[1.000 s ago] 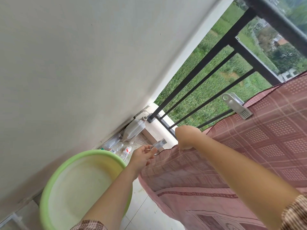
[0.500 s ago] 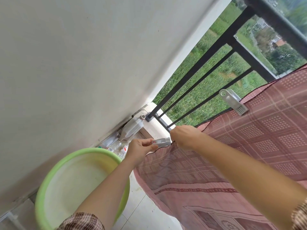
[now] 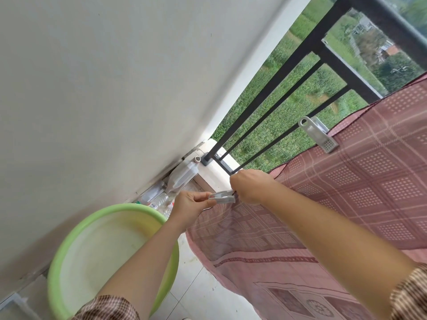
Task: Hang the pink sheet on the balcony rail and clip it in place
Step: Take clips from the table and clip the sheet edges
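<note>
The pink checked sheet [image 3: 360,188] hangs over the black balcony rail [image 3: 346,72] and fills the right of the view. One grey clip [image 3: 317,135] grips the sheet's upper edge against a black bar. My right hand [image 3: 250,187] pinches the sheet's lower left corner at a bar. My left hand [image 3: 190,207] holds a second grey clip [image 3: 223,197], whose jaws touch that same corner right beside my right hand.
A light green basin [image 3: 69,255] stands on the tiled floor at lower left, under my left arm. Plastic bottles and a clear jug [image 3: 182,177] lie in the corner against the white wall [image 3: 104,88]. Fields lie beyond the bars.
My left hand has brought the second clip rightward to the sheet corner that my right hand holds. The view has shifted slightly.
</note>
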